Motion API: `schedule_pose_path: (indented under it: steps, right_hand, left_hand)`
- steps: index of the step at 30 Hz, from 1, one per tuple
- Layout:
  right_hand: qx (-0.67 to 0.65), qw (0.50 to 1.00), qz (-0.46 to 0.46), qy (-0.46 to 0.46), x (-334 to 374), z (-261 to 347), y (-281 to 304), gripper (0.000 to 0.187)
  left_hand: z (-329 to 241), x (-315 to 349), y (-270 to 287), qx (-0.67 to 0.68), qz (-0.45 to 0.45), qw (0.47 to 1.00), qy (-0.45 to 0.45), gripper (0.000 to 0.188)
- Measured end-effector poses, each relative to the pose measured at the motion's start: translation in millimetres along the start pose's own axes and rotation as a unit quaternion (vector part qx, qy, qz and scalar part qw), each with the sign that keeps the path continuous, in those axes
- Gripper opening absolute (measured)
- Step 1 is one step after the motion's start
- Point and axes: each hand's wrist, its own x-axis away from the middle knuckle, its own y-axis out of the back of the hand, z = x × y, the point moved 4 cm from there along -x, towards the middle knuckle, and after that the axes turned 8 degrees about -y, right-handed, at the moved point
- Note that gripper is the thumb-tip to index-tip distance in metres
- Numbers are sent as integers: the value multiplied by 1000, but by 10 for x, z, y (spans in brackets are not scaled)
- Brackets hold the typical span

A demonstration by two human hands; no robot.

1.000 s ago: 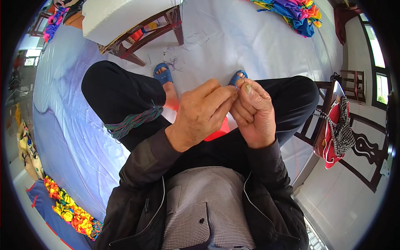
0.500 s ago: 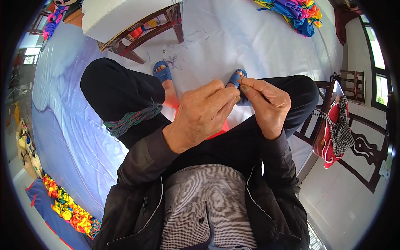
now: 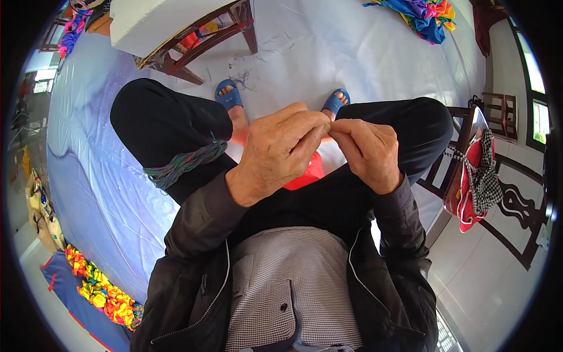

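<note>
Above my lap, my left hand (image 3: 274,154) and my right hand (image 3: 370,151) meet with thumbs and forefingers pinched tip to tip. Whatever lies between the fingertips is too small or too hidden to make out. Over my left thigh hangs a bundle of thin multicoloured threads (image 3: 186,165), green, purple and red. Below and behind the hands, a bright red object (image 3: 306,176) shows between my legs; its kind is not clear.
Thread scraps (image 3: 245,77) lie on the pale floor sheet (image 3: 305,64) beyond my feet. A wooden stool with a white block-like top (image 3: 170,26) stands at far left. Colourful bunched cloth (image 3: 425,17) lies at far right; a wooden chair (image 3: 516,205) holds a red and checked cloth (image 3: 484,182).
My right hand has moved left and slightly down, so its fingertips now touch those of the left. The head view has shifted a little.
</note>
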Motion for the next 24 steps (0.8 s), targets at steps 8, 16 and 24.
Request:
schedule_pose_path:
  steps: [8, 16, 24]
  right_hand:
    - [-85, 986, 25, -144, 101, 31, -1, 13]
    - [-183, 956, 21, -226, 155, -18, -51, 14]
    - [-217, 939, 37, -266, 190, -51, -78, 18]
  left_hand:
    - [30, -4, 21, 76, -5, 996, 55, 13]
    - [18, -13, 54, 87, 5, 993, 84, 11]
    - [33, 16, 65, 79, 34, 992, 94, 10]
